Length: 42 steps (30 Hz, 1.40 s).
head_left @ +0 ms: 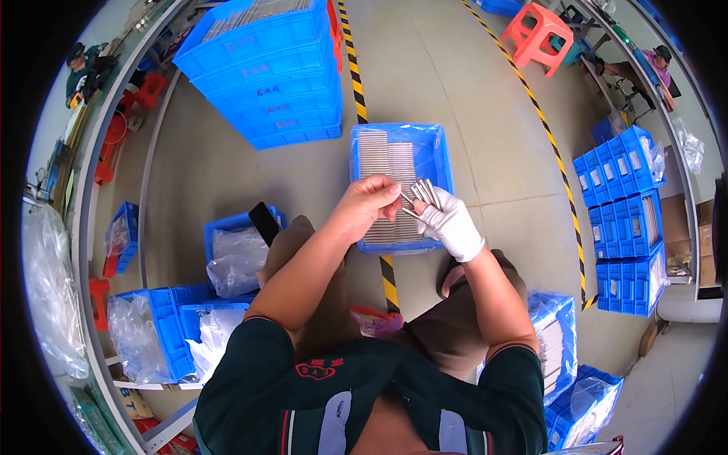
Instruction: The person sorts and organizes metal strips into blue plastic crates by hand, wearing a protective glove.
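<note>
My bare left hand [367, 205] is closed in a pinch at the end of a thin silver metal rod. Close beside it, my right hand [453, 226], in a white glove, grips a small bunch of metal rods [427, 192] that fan out above its fingers. Both hands are over a blue plastic bin [437, 152] lined with clear film. Inside the bin, similar metal rods [374, 155] lie in neat stacked rows, mostly toward its left and middle. My hands cover part of these rows.
Stacked blue crates [265, 95] stand at the far left, the top one holding rods. More blue crates [626, 220] are piled at the right. Bins with plastic bags [235, 265] sit left of my legs, near a black phone [264, 222]. Rod-filled bins [553, 334] stand at my right.
</note>
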Available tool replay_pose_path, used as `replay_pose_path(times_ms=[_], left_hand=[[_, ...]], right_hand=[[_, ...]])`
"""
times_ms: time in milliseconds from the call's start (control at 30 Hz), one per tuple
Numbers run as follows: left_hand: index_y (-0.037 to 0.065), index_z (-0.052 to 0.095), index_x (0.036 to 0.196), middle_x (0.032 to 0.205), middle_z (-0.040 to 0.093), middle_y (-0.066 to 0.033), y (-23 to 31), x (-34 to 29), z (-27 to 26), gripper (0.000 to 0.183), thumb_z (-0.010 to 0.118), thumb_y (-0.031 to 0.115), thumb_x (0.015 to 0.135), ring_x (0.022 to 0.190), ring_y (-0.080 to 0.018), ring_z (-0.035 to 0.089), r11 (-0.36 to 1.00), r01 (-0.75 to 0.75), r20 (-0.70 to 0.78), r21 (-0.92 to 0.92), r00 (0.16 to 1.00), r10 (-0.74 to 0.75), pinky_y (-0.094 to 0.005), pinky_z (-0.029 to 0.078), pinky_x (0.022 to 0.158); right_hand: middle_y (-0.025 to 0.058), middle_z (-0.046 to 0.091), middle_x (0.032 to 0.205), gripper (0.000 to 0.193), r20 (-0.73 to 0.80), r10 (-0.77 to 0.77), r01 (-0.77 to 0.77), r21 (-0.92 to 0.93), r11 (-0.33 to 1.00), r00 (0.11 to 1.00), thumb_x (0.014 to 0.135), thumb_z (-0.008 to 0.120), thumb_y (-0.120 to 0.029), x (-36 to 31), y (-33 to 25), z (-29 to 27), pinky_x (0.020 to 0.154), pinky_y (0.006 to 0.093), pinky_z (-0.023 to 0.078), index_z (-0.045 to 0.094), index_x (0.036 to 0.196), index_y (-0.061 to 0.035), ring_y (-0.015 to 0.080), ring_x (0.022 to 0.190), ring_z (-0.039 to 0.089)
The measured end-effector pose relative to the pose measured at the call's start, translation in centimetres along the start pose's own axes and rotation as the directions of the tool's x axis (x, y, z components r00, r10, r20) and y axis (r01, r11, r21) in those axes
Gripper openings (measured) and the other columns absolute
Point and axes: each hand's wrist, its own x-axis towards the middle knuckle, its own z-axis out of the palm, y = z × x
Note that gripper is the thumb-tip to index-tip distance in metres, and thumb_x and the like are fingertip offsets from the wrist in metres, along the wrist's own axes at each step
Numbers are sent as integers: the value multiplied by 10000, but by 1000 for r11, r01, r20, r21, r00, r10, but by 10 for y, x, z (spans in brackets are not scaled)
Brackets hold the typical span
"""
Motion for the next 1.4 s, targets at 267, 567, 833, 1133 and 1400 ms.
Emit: replay_pose_path(times_ms=[267, 567, 833, 1133, 1400], left_hand=[[14, 580, 855, 732, 570, -54, 6, -2, -5, 120, 600, 114, 792, 625, -102, 518, 978, -25, 52, 205, 999, 14, -244, 445, 600], [16, 598, 839, 775, 598, -42, 11, -1, -11, 141, 610, 147, 790, 687, -95, 537, 955, -66, -124, 288, 987, 106, -240, 433, 649], [16, 585, 816, 779, 581, -10, 4, -3, 2, 126, 596, 141, 803, 716, -59, 516, 971, -31, -45, 238, 998, 42, -205, 413, 674], [13, 591, 849, 814, 586, -17, 2, -4, 2, 132, 627, 111, 769, 788, -85, 528, 926, -25, -49, 376, 998, 47, -226, 415, 724], [-4, 604, 829, 782, 601, -32, 1, -2, -3, 106, 622, 82, 770, 716, -77, 541, 966, -76, -122, 246, 987, 109, -212, 430, 672]], right_hand=[[-24, 490, 660, 185, 119, 53, -59, 51, 997, 991, 833, 544, -141, -2, -2, -7, 451, 173, 325, 546, 980, -28, 44, 527, 416], [-24, 488, 653, 204, 112, 62, -71, 81, 994, 992, 845, 538, -184, -2, 0, -7, 447, 171, 317, 541, 972, -24, 47, 518, 413], [-7, 487, 632, 221, 40, 5, -2, -78, 997, 999, 856, 528, -204, 4, 15, -2, 475, 196, 369, 542, 950, -4, 59, 526, 447], [26, 520, 611, 180, -114, -131, 80, -373, 924, 985, 816, 561, -125, 4, 12, 4, 486, 226, 405, 553, 946, 0, 69, 513, 471], [9, 533, 631, 180, -112, -121, 89, -261, 961, 986, 826, 555, -145, 5, 16, 4, 487, 221, 403, 556, 950, -14, 67, 515, 464]])
